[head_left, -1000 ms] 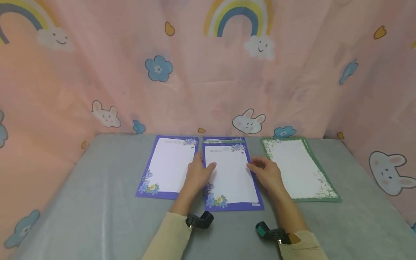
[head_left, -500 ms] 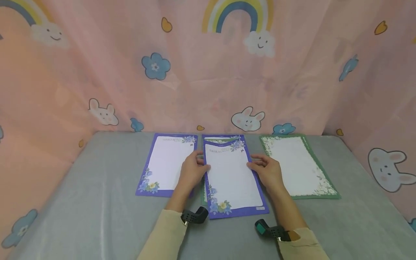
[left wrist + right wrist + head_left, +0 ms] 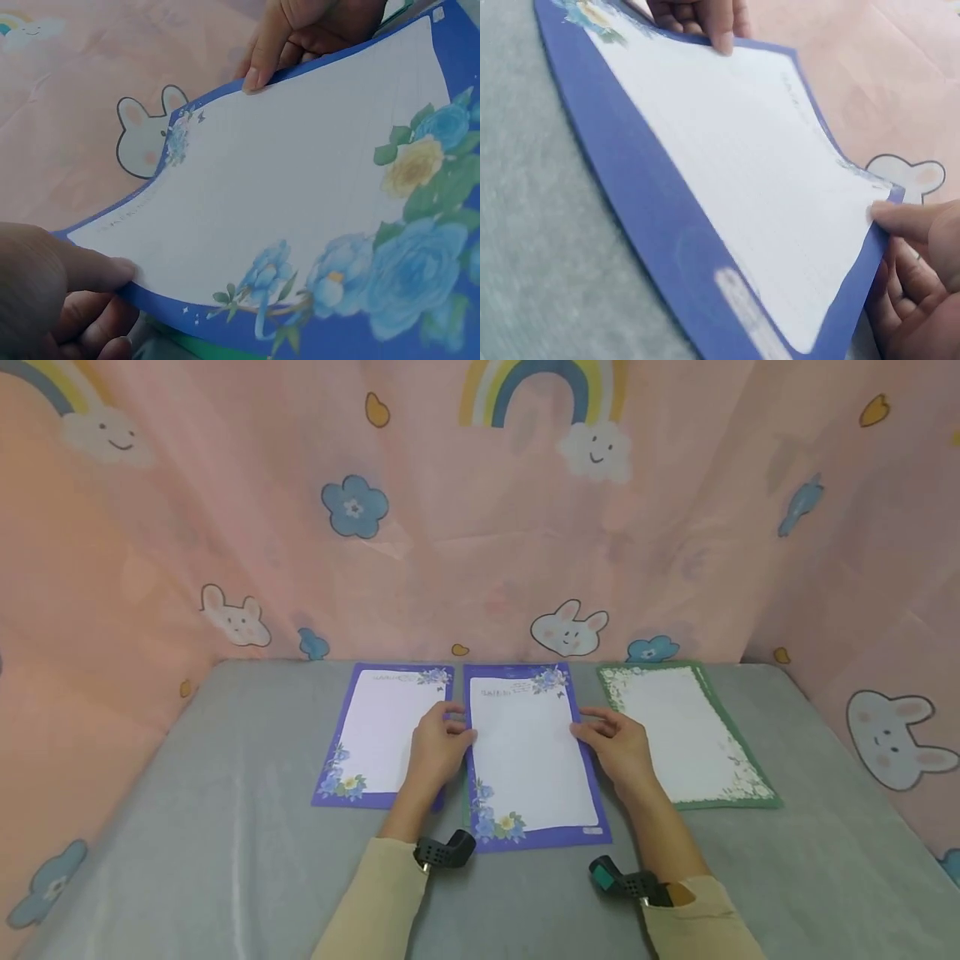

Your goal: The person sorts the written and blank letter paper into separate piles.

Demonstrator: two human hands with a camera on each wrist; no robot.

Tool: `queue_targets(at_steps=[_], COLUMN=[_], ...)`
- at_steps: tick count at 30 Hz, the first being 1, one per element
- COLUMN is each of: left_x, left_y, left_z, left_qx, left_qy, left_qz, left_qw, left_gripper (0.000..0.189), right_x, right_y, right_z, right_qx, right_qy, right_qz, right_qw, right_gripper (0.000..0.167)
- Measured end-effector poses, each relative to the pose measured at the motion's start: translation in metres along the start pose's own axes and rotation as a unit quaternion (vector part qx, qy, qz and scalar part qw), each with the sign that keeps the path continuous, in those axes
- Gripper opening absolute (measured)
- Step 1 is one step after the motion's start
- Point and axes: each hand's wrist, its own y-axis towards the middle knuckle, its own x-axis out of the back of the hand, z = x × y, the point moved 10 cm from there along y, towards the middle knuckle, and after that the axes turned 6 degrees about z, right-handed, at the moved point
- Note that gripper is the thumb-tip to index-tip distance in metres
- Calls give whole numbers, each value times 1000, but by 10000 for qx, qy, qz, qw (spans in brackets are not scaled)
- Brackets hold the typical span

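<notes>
Both my hands hold a purple-bordered sheet of letter paper [image 3: 532, 752] with blue flowers at its corners. My left hand [image 3: 437, 745] pinches its left edge, thumb on top and fingers beneath. On the opposite edge, my right hand [image 3: 617, 750] does likewise. In the left wrist view the letter paper [image 3: 262, 180] bows between the two hands. Its surface also curves in the right wrist view, where the right hand [image 3: 919, 277] grips near a far corner. A sliver of green paper [image 3: 202, 348] shows under it; the rest of what lies below is hidden.
Left of the held sheet lies another purple-bordered sheet [image 3: 375, 735], partly behind my left hand. A green-bordered sheet [image 3: 678, 735] with white flowers lies to the right. All are on a grey-covered table [image 3: 247, 860], with a pink printed curtain [image 3: 450, 552] behind.
The held sheet was bowed and drawn towards me half a second ago; now it is farther away and straighter. It covers the purple and green top edges seen behind it before.
</notes>
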Motion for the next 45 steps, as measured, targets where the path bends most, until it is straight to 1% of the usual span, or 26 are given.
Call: queue_targets(at_steps=[4,8,11,13,15,16,18,21,24,27,29,31,34,38,43,45], left_x=[5,8,9,10,10,10,11,10,6,0,-4,-5,-4,-1,1,1], left_y=[2,5,6,7,7,6,6,6,6,5,5,5,5,5,6,5], left_z=[1,2,2,2,2,2,2,1,0,0,-1,-2,-2,-1,2,3], left_qx=[10,-128,-272,-269,-211,-176,-149,-220,-248,-252,-291,-334,-311,-231,-113,-55], left_qy=[-296,-602,-687,-662,-644,-653,-685,-772,-898,-967,-932,-921,-912,-991,-1141,-1185], left_qz=[-127,-233,-234,-231,-224,-212,-176,-100,125,370,459,431,287,155,165,188], left_qw=[9995,9978,9970,9972,9975,9975,9974,9967,9956,9943,9942,9943,9949,9947,9933,9928], left_gripper=[25,14,6,3,5,6,9,13,17,20,21,21,21,20,20,21], right_x=[0,0,-1,-3,-5,-7,-10,-11,-9,-5,-4,-4,-4,-7,-12,-13], right_y=[3,5,6,6,6,5,4,4,4,5,6,6,6,6,6,5], right_z=[1,3,7,9,9,8,4,3,4,2,-2,-4,-6,-5,-1,1], right_qx=[150,426,772,1016,1109,1115,990,822,702,517,362,264,210,295,454,495], right_qy=[64,33,-105,-124,-126,-87,-4,41,73,259,381,425,394,324,250,207], right_qz=[-12,-186,-281,-236,-118,-28,166,339,320,232,197,185,240,397,614,640], right_qw=[9999,9989,9966,9945,9937,9937,9949,9960,9970,9981,9984,9986,9987,9982,9968,9965], right_gripper=[43,33,24,21,23,25,30,36,39,40,41,41,41,42,42,41])
